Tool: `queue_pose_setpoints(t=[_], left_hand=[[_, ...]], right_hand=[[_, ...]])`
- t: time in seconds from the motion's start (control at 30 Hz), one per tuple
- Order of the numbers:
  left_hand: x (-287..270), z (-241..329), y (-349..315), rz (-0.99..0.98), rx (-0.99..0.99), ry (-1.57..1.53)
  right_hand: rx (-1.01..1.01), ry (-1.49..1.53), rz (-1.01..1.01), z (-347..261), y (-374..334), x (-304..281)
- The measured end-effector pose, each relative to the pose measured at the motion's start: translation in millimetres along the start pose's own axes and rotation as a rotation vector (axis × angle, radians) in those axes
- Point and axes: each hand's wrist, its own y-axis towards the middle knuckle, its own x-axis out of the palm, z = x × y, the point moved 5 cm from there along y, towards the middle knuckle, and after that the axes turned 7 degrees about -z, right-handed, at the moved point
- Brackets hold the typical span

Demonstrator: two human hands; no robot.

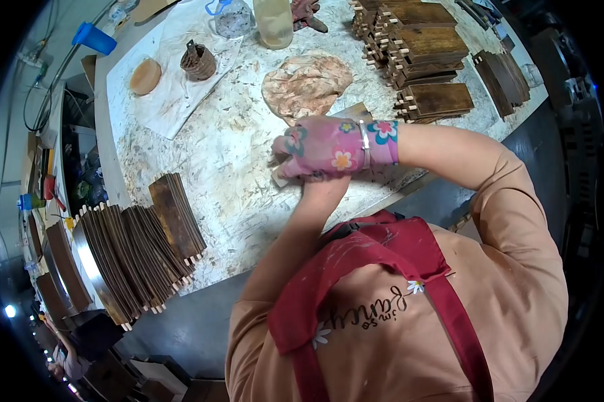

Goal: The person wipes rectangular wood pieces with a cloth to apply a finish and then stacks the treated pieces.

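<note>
My right hand (pixel 319 147) wears a pink floral glove, fastened at the wrist by a pale band. Its fingers are curled downward over the worktable, and what lies in them is hidden. Beneath it my left hand is almost wholly covered; only the bare left wrist (pixel 325 193) shows. From under the gloved hand the end of a flat wooden board (pixel 353 114) sticks out on the far side. A crumpled, brown-stained cloth (pixel 305 86) rests just beyond my hands.
Dark stained boards with pale dowels are stacked at the far right (pixel 426 43) and stand in a row at the near left (pixel 134 258). A clear jug (pixel 232 19), a cloudy container (pixel 273 23), a brown pot (pixel 198 62) and a round yellowish block (pixel 145 76) stand farther back.
</note>
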Motion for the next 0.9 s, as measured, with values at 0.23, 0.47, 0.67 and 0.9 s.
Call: queue_pose_setpoints(t=[0.23,0.47,0.67,0.9], left_hand=[[-27,27,-4,0.268,0.321,0.21],[-42,20,7,0.273,0.276,0.283],[-87,6,4,0.172,0.185,0.191],[-185,-86,-95,0.291,-0.668,0.099]], right_hand=[[0.042,-0.03,0.091,33,15,-20],[-0.019,0.206,0.634,74,-18,-31],[0.131,0.683,1.015,106,-93,-3],[0.209,0.846,1.091,117,-154,14]])
